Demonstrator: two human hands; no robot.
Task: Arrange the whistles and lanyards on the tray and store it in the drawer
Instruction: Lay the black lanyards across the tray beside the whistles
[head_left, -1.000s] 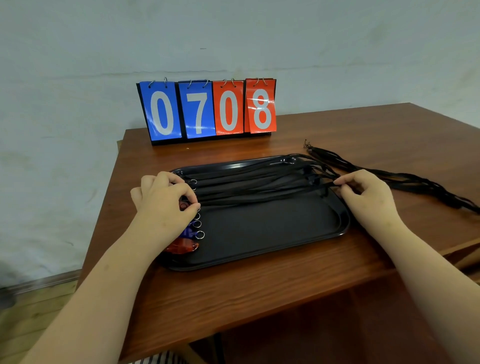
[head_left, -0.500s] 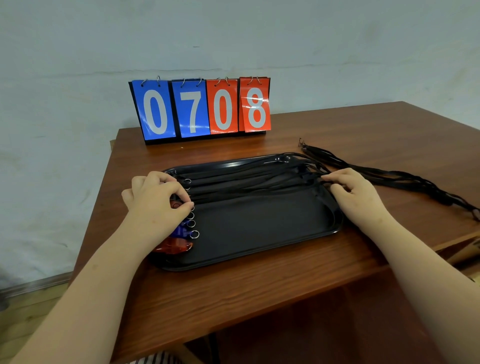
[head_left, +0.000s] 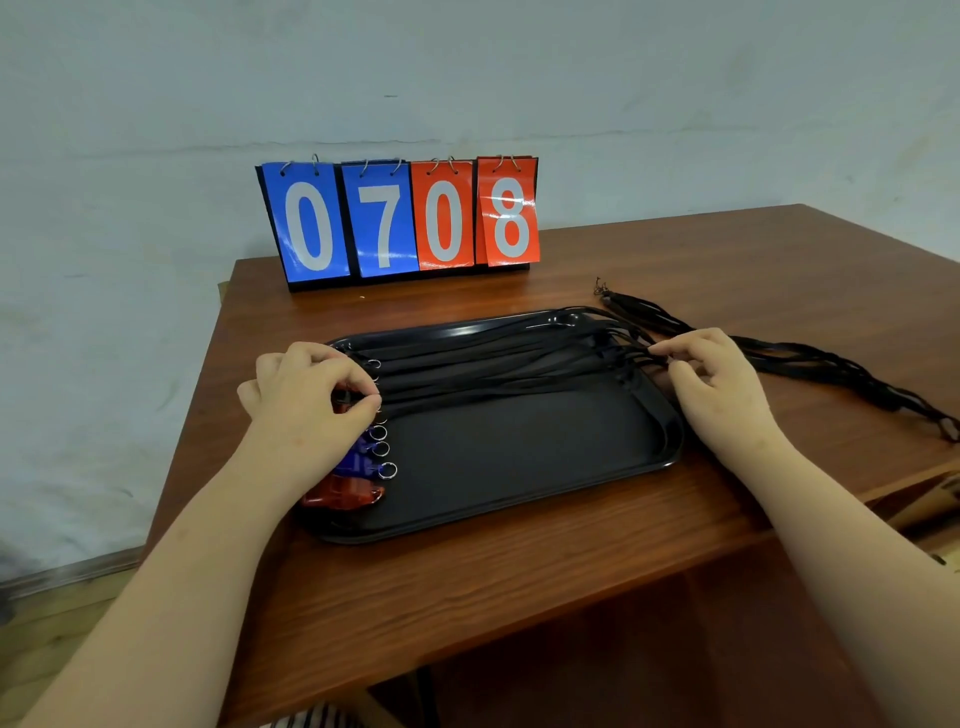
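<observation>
The whistles (head_left: 345, 491) are being shown in a row at the left end of the black tray (head_left: 519, 467), which is lying on the counter (head_left: 467, 597). The lanyards (head_left: 493, 374) are being stretched across the tray's far half. The whistles' upper end is being pinched by the curled fingers of the left hand (head_left: 306, 400), and the lanyards are being pinched at the right rim by the right hand (head_left: 722, 384). A loose bundle (head_left: 831, 364) is lying just beside that rim, and a scoreboard (head_left: 400, 218) is standing behind.

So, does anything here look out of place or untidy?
Yes. A twisted bundle of black lanyards lies on the table, right of the tray, not on it. The scoreboard's 8 card also sits slightly askew.
</observation>
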